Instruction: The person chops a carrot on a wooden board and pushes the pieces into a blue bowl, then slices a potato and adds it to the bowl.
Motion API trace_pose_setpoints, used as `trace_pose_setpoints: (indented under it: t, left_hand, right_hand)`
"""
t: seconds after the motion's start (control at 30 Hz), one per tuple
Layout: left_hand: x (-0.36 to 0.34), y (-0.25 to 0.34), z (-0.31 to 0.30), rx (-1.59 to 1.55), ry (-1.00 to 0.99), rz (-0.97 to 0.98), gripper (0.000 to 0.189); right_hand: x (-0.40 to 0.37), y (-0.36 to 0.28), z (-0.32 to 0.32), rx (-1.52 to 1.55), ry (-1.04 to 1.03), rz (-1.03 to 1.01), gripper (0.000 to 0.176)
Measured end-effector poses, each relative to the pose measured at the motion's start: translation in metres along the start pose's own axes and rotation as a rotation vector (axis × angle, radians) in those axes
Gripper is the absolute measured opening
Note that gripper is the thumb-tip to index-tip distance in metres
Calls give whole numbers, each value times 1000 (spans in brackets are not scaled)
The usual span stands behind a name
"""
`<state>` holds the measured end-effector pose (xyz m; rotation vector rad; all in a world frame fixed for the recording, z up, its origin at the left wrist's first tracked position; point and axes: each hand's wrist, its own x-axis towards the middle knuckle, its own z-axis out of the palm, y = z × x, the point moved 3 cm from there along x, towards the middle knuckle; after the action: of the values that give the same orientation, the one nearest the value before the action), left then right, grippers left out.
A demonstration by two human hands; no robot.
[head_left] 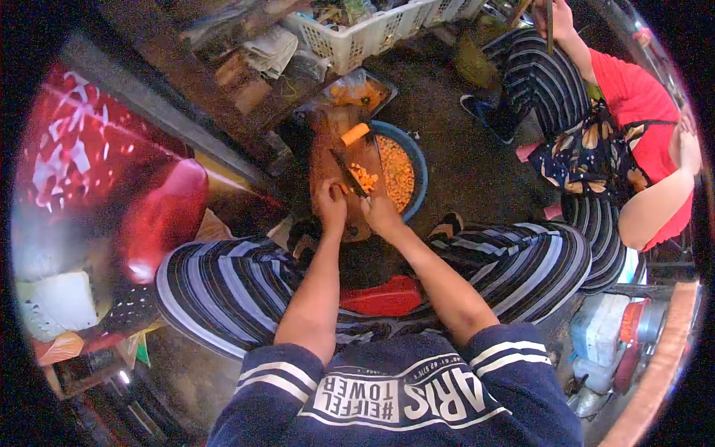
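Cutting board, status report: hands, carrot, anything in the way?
Right hand shut on knife, blade over cutting board. Left hand beside it, hold unclear. Diced carrot heaped by blade; carrot chunk at far end, clear.

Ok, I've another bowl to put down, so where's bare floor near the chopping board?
Best patch: the dark floor right of the blue basin, up to the other person's striped legs. Crowded: the board carries the left hand and the right hand gripping the knife; the tray sits behind it, white baskets beyond, clutter to its left.
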<state>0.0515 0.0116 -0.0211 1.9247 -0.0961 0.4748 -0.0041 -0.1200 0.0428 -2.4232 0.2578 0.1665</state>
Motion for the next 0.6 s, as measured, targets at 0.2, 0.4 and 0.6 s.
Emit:
trace_pose_setpoints:
  t: [0.2,0.4,0.6]
  left_hand:
    - [95,71,-5,146,-14,104,19]
    - [131,5,81,679,-378,270,48]
    - [138,-3,79,353,-382,384,49]
  right_hand:
    - [-23,-5,1,4,-158,-120,33]
    - [-18,12,-7,10,-156,-10,36]
    - [-5,35,-33,-12,17,112,37]
